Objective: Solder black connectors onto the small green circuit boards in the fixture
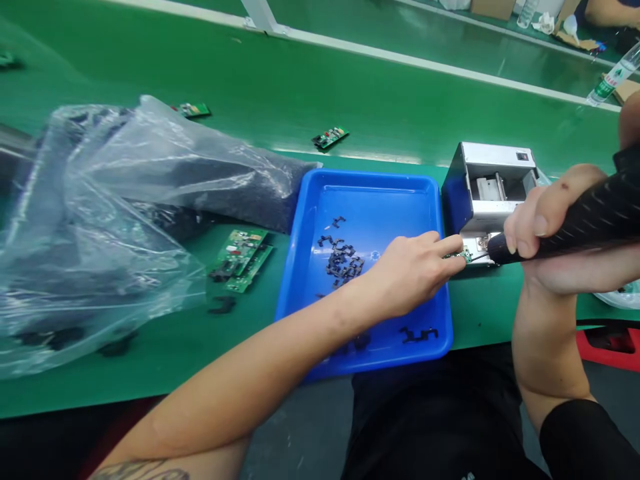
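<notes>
My left hand [420, 273] reaches across the blue tray [400, 200], its fingers closed on a small green circuit board [467, 255], mostly hidden by them. My right hand [560, 227] is wrapped round a black electric screwdriver [580, 230], tilted with its tip toward the left. The tip meets or nearly meets the board; I cannot tell whether they touch. Just behind both hands stands a silver and black screw feeder [497, 157]. Small black plastic clips [345, 263] lie in a loose heap in the tray, with a few more near its front edge.
A large clear plastic bag [165, 153] of dark parts lies left of the tray. Beside it are stacked circuit boards [243, 257] and a loose black clip [223, 305]. Another board [331, 137] lies behind the tray. A water bottle [615, 77] lies tilted at the far right.
</notes>
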Demonstrator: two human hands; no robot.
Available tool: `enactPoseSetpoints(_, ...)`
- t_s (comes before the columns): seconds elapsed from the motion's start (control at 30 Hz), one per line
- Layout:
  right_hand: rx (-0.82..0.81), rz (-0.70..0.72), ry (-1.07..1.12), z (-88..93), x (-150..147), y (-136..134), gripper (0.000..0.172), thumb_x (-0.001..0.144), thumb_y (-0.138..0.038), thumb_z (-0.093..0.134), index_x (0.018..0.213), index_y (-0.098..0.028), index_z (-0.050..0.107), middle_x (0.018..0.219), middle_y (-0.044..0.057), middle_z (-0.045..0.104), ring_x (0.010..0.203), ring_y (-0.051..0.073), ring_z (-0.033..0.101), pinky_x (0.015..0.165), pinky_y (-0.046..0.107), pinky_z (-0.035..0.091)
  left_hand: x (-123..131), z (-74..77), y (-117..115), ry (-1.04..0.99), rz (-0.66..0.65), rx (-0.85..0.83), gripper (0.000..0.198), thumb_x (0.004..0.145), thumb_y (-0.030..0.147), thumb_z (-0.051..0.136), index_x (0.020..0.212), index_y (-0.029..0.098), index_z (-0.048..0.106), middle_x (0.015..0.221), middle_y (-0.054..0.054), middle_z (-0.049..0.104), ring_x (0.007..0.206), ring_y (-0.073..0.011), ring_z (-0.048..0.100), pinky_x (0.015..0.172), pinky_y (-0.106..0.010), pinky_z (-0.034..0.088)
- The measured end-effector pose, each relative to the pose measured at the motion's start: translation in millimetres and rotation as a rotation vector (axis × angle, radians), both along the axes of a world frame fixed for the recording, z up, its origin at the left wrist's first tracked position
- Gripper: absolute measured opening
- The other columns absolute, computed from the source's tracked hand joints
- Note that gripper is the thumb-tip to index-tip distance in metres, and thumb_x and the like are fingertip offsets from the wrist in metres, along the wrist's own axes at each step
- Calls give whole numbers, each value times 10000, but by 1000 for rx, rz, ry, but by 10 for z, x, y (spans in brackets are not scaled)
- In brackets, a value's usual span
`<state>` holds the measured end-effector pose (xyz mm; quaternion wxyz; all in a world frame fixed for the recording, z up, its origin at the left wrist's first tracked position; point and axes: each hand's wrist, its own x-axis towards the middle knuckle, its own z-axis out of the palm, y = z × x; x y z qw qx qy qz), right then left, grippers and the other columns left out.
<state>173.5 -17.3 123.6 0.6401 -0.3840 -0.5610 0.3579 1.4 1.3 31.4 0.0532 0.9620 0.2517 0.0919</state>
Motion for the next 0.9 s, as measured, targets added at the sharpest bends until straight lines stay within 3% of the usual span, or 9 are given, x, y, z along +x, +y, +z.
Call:
enactPoseSetpoints(0.17,12,70,185,-24,-79,25,606,748,-840,640,999,-291,696,485,-71,562,304,137,444,341,287,368,-2,-12,8,-4,-10,-6,184,1015,178,544,1088,238,701,1197,-11,674,881,-183,609,550,-287,397)
enactPoseSetpoints(0.33,2,96,274,-123,-55,31,579,710,-795,724,1049,-325,718,514,-86,591,297,123,433,339,266,354,-7,-25,11,-15,-12,-13,185,1011,176,538,1081,236,699,1198,-17,671,880,-179,608,550,-284,397)
enactPoseSetpoints(0.5,28,96,212,-138,-23,14,554,702,-808,720,909,-295,687,496,-85,576,292,133,460,318,271,380,-5,0,6,4,-24,-15,208,985,143,538,1095,228,694,1209,-25,665,861,-174,602,565,-277,419)
enactPoseSetpoints(0.6,29,150,181,-159,21,-13,513,719,-761,746,929,-295,702,536,-73,608,339,147,516,341,284,430,-3,16,7,28,-23,-17,223,983,138,534,1106,230,695,1218,-23,668,866,-181,605,565,-274,418)
enactPoseSetpoints(0.73,63,147,242,-197,-3,-18,473,772,-731,722,950,-293,716,542,-72,603,331,142,489,318,276,397,-2,24,7,32,-24,-15,224,981,132,539,1112,226,695,1201,-33,673,863,-182,600,575,-254,423)
enactPoseSetpoints(0.9,75,167,152,-137,-64,-17,505,780,-746,699,953,-272,703,509,-68,600,314,142,467,320,285,397,-10,-6,3,-18,-23,-18,206,998,139,530,1096,222,692,1192,-35,669,870,-174,620,610,-254,484)
